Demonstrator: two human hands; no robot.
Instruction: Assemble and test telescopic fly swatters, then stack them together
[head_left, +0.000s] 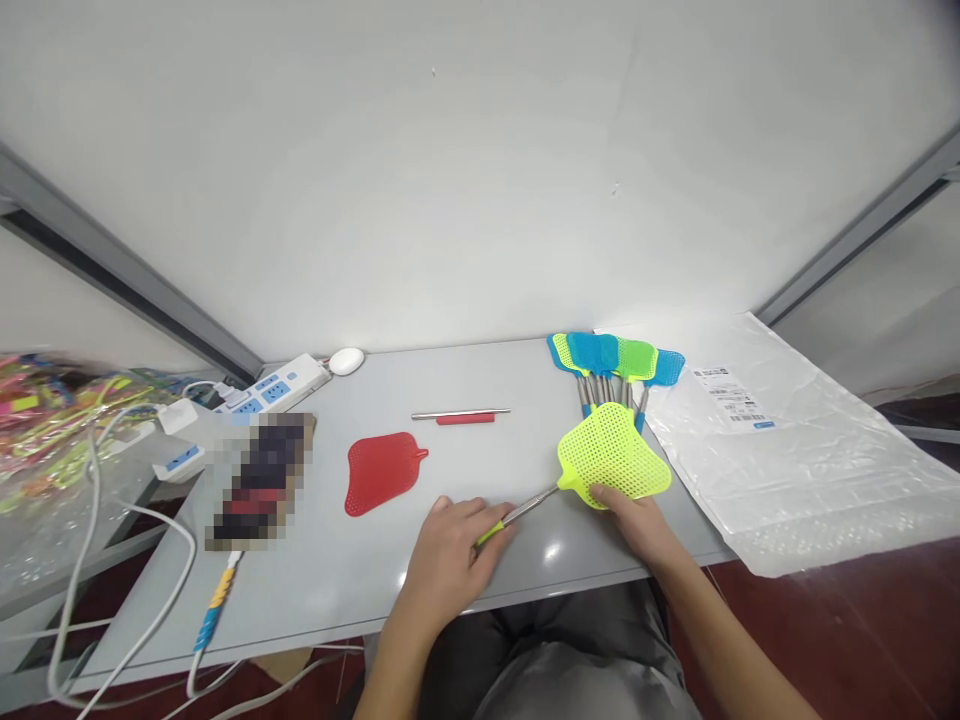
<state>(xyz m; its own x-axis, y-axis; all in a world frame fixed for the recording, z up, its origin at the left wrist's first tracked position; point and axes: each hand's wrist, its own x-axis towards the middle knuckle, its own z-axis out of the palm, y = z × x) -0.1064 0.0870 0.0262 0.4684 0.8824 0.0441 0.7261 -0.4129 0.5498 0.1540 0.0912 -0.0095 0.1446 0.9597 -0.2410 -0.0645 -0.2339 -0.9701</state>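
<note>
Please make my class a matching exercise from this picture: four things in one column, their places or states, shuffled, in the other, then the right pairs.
Column A
1. Red swatter head
2. Yellow-green swatter
3. White mailing bag
4. White oval object

Column B
a. Back left of the table, by the wall
b. Handle in the left hand, head in the right hand
c. Reaches out past the right edge
d. Lies flat with no rod attached

Right pairs: 1-d, 2-b, 3-c, 4-a

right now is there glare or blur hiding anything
Head view: a glare spot on the tabletop between the left hand and right hand, missing the yellow swatter, whose mesh looks sharp; pixelation masks the item beside the power strip.
</note>
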